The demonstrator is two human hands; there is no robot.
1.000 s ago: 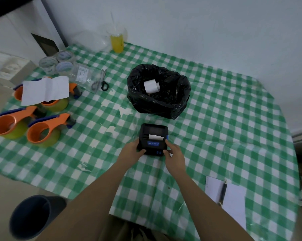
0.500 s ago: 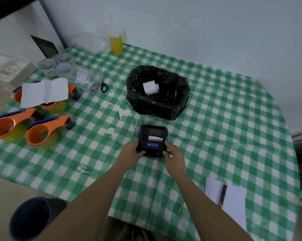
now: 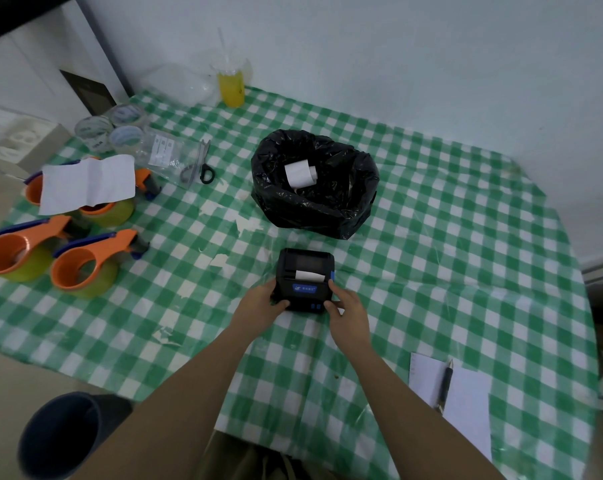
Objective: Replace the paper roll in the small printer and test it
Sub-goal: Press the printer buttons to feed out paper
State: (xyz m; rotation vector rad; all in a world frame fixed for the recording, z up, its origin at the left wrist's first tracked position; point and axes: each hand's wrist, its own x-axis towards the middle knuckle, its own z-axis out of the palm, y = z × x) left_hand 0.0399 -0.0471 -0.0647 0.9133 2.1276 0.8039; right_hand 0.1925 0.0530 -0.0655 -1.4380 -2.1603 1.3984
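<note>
The small black printer (image 3: 305, 271) rests on the green checked tablecloth (image 3: 431, 271) in the middle of the table. Its lid is down and a short white strip of paper (image 3: 308, 276) sticks out of the slot. My left hand (image 3: 258, 306) grips the printer's left near corner. My right hand (image 3: 347, 311) holds its right side, with the thumb on the front edge by the blue buttons. Behind the printer, a white paper roll (image 3: 300, 173) lies inside a bin lined with a black bag (image 3: 314, 206).
Orange tape dispensers (image 3: 81, 261) and a white sheet (image 3: 87, 183) sit at the left, with scissors (image 3: 199, 164), tape rolls (image 3: 120, 129) and a yellow drink cup (image 3: 230, 84) behind. A notepad with a pen (image 3: 445, 386) lies near right. A dark bucket (image 3: 61, 434) stands below the table edge.
Both hands stay on the printer almost unmoved; only the head view has shifted slightly.
</note>
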